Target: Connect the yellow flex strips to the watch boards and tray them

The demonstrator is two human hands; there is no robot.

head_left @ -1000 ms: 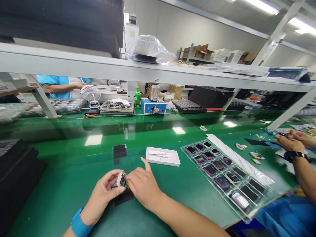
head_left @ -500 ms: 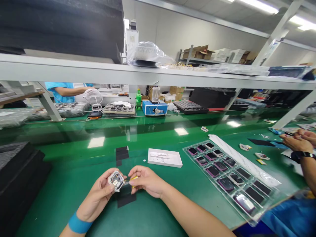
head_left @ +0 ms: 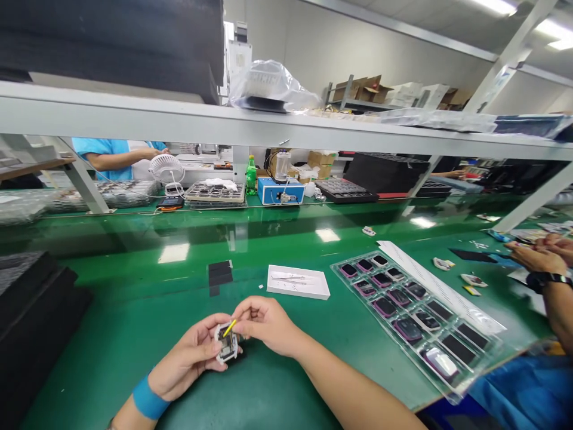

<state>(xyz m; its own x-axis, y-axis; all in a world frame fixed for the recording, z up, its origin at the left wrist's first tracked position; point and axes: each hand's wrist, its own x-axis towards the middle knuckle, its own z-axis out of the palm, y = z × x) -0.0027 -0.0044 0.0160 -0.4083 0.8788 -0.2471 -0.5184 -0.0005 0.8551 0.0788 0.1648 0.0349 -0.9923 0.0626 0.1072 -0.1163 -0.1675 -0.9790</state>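
Note:
My left hand is closed around a small white-framed watch housing with electronics inside, tilted towards me. Above the green tabletop, my right hand pinches a thin yellow battery, seen nearly edge-on. The battery is at the upper part of the housing's open side; whether it touches the inside I cannot tell. The right fingertips partly hide the housing's right edge. Beyond my hands lies a shallow white box with tweezers in it. Black rectangular pieces lie to its left.
A clear tray of watch-face parts lies right, beside a long white sheet. Further right are loose white housings and a co-worker's hands. Black foam blocks stand left. A shelf beam crosses above.
The housing has moved slightly right and down and been turned. The battery, beside it earlier with a thin wire between them, is now over its open side. A black piece below my hands no longer shows.

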